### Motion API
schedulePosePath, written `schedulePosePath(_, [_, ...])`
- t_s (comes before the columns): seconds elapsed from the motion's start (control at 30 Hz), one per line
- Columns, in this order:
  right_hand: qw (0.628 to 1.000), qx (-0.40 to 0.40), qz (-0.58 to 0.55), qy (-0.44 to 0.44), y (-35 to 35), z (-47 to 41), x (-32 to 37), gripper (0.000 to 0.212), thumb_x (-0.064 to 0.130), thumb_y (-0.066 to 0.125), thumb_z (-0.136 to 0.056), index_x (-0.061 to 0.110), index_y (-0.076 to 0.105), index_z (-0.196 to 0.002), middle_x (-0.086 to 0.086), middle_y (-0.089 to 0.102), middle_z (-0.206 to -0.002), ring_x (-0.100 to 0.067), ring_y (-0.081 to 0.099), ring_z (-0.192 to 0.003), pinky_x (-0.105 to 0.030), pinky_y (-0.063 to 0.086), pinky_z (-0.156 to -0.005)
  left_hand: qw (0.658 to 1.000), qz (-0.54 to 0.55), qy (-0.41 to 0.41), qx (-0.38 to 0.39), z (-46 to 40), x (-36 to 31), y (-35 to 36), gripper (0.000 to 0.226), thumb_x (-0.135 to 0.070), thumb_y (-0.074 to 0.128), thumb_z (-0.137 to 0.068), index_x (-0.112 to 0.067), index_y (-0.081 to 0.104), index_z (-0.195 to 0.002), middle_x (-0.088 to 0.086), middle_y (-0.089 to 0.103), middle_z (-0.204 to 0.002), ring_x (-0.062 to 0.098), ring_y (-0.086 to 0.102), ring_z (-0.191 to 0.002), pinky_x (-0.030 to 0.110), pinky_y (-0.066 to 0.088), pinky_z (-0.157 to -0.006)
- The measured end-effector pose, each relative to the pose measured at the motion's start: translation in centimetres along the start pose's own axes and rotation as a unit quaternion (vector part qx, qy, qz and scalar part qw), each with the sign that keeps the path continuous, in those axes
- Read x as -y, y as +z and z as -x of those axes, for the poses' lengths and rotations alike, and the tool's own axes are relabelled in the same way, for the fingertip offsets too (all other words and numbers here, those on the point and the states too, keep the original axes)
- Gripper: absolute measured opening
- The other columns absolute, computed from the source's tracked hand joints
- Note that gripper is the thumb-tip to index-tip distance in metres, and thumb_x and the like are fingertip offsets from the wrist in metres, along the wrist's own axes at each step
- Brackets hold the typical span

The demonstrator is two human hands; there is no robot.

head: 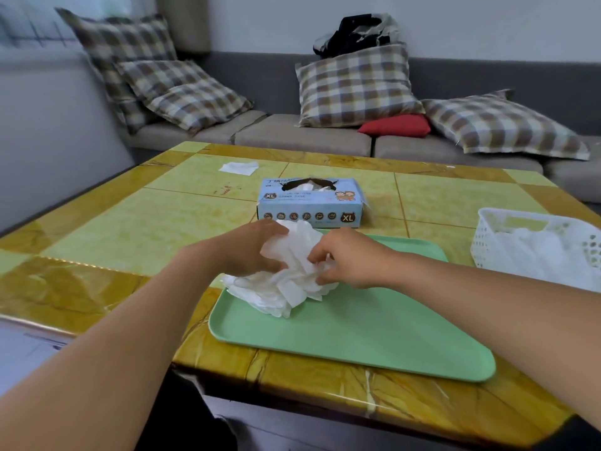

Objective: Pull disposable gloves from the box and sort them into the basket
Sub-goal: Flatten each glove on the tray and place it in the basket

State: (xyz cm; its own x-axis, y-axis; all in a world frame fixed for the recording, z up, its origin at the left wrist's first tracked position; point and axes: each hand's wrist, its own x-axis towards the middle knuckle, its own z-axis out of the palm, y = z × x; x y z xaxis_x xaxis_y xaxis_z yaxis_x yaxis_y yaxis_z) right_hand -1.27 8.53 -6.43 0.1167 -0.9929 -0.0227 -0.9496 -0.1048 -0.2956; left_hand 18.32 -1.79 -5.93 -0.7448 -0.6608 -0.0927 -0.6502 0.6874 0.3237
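A crumpled bunch of white disposable gloves (286, 284) lies at the back left of a green tray (374, 333). My left hand (250, 249) grips the bunch from the left, and my right hand (348, 258) pinches it from the right. Behind the tray stands the light blue glove box (310, 203) marked XL, its top slot open with white showing inside. A white perforated basket (487, 236) at the table's right edge holds more white gloves (546, 252).
The yellow-green tiled table (130, 229) carries a small white sheet (238, 167) at the back left. Behind it runs a grey sofa with plaid cushions (354, 86), a red cushion (396, 125) and dark clothes (357, 30). The table's near edge is close to me.
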Motion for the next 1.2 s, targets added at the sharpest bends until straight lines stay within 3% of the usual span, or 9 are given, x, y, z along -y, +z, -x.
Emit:
schedulePosePath(0.2, [0.994,-0.040,-0.089,0.038,-0.9,2.2,-2.0,0.048,0.013,0.086,-0.077,0.028,0.068,-0.119,0.005,0.065,-0.092,-0.004,0.057,-0.068,-0.016,0.046,-0.064,1.000,0.011,-0.020,-0.020,-0.7,0.6,0.4,0.055,-0.029,0.063,-0.097,-0.022,0.044,-0.148,0.001,0.041,-0.154,0.021,0.040,-0.138,0.032,0.031,-0.111])
schedulePosePath(0.33, [0.987,-0.059,-0.128,0.075,-1.6,3.6,-4.1,0.031,0.032,0.084,-0.081,0.027,0.072,-0.109,0.007,0.067,-0.104,-0.003,0.062,-0.073,-0.011,0.044,-0.062,0.999,0.025,-0.019,-0.024,-1.4,0.2,0.6,0.045,-0.030,0.059,-0.099,-0.022,0.050,-0.142,0.004,0.047,-0.145,0.023,0.045,-0.130,0.036,0.037,-0.108])
schedulePosePath(0.5, [0.986,-0.068,-0.111,0.100,-2.0,4.2,-3.4,0.054,0.049,0.088,-0.068,0.027,0.063,-0.110,0.008,0.060,-0.107,-0.009,0.060,-0.085,-0.023,0.047,-0.067,0.998,0.060,-0.008,-0.019,-1.6,-0.3,0.6,0.050,-0.050,0.057,-0.097,-0.036,0.047,-0.144,0.000,0.042,-0.148,0.024,0.040,-0.137,0.042,0.030,-0.115])
schedulePosePath(0.6, [0.984,0.028,-0.126,0.119,-0.5,3.6,-2.2,0.054,0.033,0.096,-0.063,0.022,0.064,-0.105,0.000,0.067,-0.101,-0.010,0.061,-0.074,-0.021,0.046,-0.059,0.995,0.093,0.012,0.026,-1.3,-1.0,0.6,0.066,-0.068,0.058,-0.086,-0.044,0.042,-0.146,-0.006,0.037,-0.152,0.017,0.036,-0.141,0.037,0.028,-0.117])
schedulePosePath(0.7, [0.939,-0.035,-0.309,0.145,1.8,2.3,-1.0,0.036,0.003,0.086,-0.073,0.012,0.068,-0.104,-0.008,0.071,-0.097,-0.020,0.068,-0.084,-0.026,0.057,-0.067,0.996,0.034,0.023,0.085,-0.7,-1.6,0.5,0.092,-0.078,0.067,-0.067,-0.044,0.038,-0.147,-0.014,0.035,-0.147,0.010,0.036,-0.134,0.035,0.031,-0.114])
schedulePosePath(0.8, [0.872,-0.109,-0.458,0.135,1.9,0.9,0.1,0.041,-0.016,0.072,-0.079,0.009,0.066,-0.111,-0.006,0.070,-0.100,-0.019,0.067,-0.094,-0.021,0.057,-0.072,0.999,0.030,0.015,0.010,-1.0,-1.8,1.1,0.051,-0.058,0.072,-0.082,-0.024,0.061,-0.118,-0.010,0.054,-0.116,0.013,0.051,-0.106,0.027,0.042,-0.089])
schedulePosePath(0.9, [0.896,-0.160,-0.395,0.123,1.1,0.3,-0.3,0.042,-0.007,0.078,-0.079,0.014,0.067,-0.113,0.002,0.070,-0.106,-0.014,0.067,-0.095,-0.025,0.056,-0.082,0.992,0.093,-0.009,-0.081,-1.2,-1.8,0.8,0.033,-0.035,0.061,-0.099,-0.020,0.054,-0.070,-0.003,0.053,-0.070,0.015,0.047,-0.063,0.027,0.032,-0.056])
schedulePosePath(1.03, [0.909,-0.332,-0.231,0.095,-0.6,1.6,-1.3,0.020,0.014,0.086,-0.076,0.015,0.068,-0.087,0.007,0.064,-0.080,-0.006,0.055,-0.065,-0.018,0.047,-0.065,0.984,0.130,-0.057,-0.111,-1.6,-1.4,0.7,0.033,-0.034,0.058,-0.100,-0.006,0.067,-0.083,0.006,0.063,-0.075,0.018,0.052,-0.064,0.029,0.034,-0.055])
schedulePosePath(1.2, [0.979,-0.110,-0.158,0.061,0.7,3.1,0.1,0.040,0.045,0.092,-0.065,0.018,0.075,-0.090,0.007,0.069,-0.079,-0.004,0.063,-0.068,-0.023,0.053,-0.067,0.984,0.096,-0.080,-0.128,-2.9,-1.6,1.5,0.036,-0.033,0.057,-0.100,-0.011,0.051,-0.072,0.005,0.056,-0.074,0.020,0.050,-0.067,0.030,0.033,-0.055])
